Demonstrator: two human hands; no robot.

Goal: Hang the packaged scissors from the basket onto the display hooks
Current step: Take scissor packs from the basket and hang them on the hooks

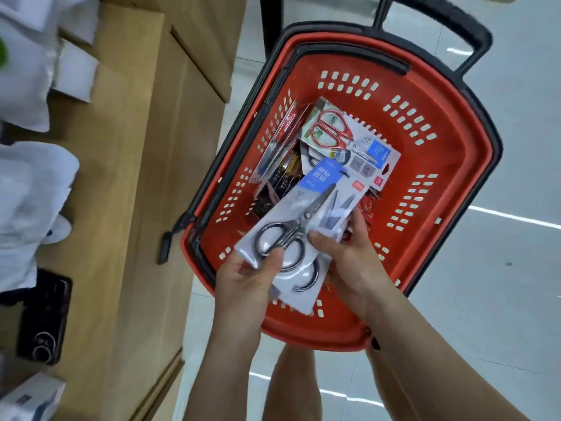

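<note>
A red shopping basket [437,165] with a black rim and pull handle stands on the floor below me. Inside lie several packaged scissors, among them a red-handled pair [331,129] on a white card. Over the basket's near end I hold a stack of packaged black-handled scissors [303,220] with blue labels. My left hand [246,278] pinches the stack's lower left corner, thumb on top. My right hand [349,256] grips its right side, thumb on the card's face. No display hooks are in view.
Brown cardboard boxes [130,183] fill the left side, with white plastic bags [27,189] and a black phone-like case [45,317] lying on them. Pale tiled floor [501,284] lies to the right of the basket. My legs show beneath the basket's near edge.
</note>
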